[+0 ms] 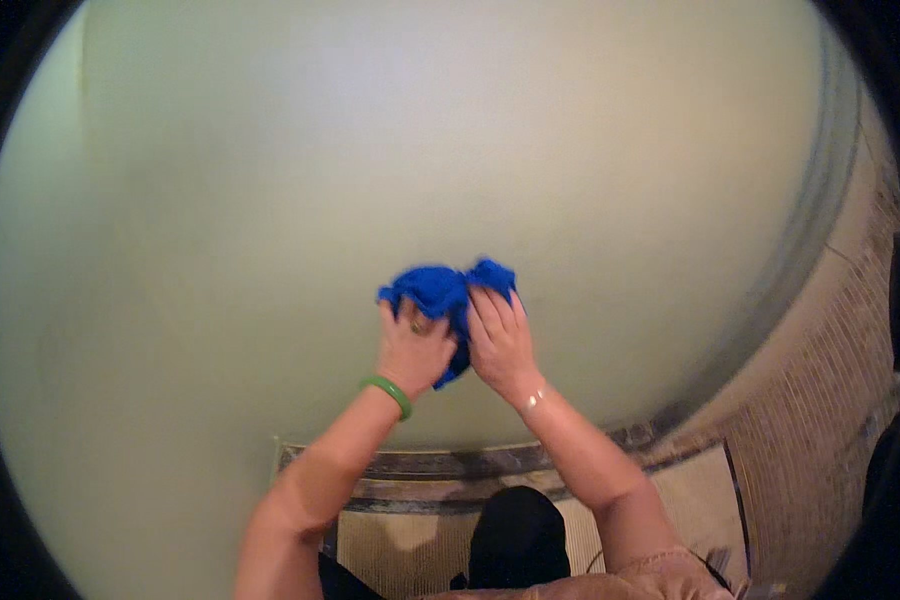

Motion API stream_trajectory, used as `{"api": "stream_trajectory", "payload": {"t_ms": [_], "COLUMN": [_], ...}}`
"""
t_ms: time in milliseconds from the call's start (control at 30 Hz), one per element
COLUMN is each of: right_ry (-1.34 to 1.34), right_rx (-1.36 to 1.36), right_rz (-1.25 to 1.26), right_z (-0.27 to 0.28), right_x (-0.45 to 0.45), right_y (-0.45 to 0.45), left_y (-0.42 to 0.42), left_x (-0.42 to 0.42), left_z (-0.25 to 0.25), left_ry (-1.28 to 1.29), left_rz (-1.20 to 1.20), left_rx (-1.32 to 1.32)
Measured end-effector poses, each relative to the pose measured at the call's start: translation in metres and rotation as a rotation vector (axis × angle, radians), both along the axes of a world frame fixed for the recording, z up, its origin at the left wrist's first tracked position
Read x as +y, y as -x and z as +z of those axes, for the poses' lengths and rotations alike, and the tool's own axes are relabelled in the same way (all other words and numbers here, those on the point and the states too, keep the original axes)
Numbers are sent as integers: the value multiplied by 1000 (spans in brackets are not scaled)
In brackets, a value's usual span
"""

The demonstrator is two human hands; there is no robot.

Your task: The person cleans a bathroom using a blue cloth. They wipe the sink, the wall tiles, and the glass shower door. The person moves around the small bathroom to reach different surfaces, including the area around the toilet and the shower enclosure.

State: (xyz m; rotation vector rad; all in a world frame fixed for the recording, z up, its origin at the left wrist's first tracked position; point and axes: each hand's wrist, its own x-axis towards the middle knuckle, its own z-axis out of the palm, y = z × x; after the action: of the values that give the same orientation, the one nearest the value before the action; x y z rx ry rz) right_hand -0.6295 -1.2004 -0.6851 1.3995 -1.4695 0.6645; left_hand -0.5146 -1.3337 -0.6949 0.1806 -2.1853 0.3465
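Note:
A bunched blue cloth (431, 289) lies between my two hands against a broad, smooth, pale greenish surface (607, 187). My left hand (416, 345), with a ring on one finger and a green bangle at the wrist, grips the cloth's left part. Close beside it, my right hand (501, 337) has its fingers over the cloth's right part, and a light metallic bracelet circles that wrist. A fold of the cloth hangs down between the hands. The fingertips are partly hidden by the fabric.
A dark stone-like border (450, 463) runs along the pale surface's lower edge. Below it lies a ribbed beige floor panel (412, 540), with my dark-clad knee (521, 540) over it. Striped flooring (810, 442) extends at the right, where dark shapes stand at the rim.

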Motion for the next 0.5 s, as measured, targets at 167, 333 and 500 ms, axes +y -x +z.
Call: {"api": "stream_trajectory", "payload": {"t_ms": [167,333,500], "right_ry": [394,620,462], "right_rx": [96,77,-213], "right_rz": [-62,-100,-249], "right_z": [168,205,-43], "right_x": [21,63,104], "right_y": [42,78,101], "left_y": [58,105,119], "left_x": [61,118,137], "left_z": [181,226,29], "left_ry": [157,240,163], "left_rz": [30,-88,-295], "left_rx": [277,430,-202]}}
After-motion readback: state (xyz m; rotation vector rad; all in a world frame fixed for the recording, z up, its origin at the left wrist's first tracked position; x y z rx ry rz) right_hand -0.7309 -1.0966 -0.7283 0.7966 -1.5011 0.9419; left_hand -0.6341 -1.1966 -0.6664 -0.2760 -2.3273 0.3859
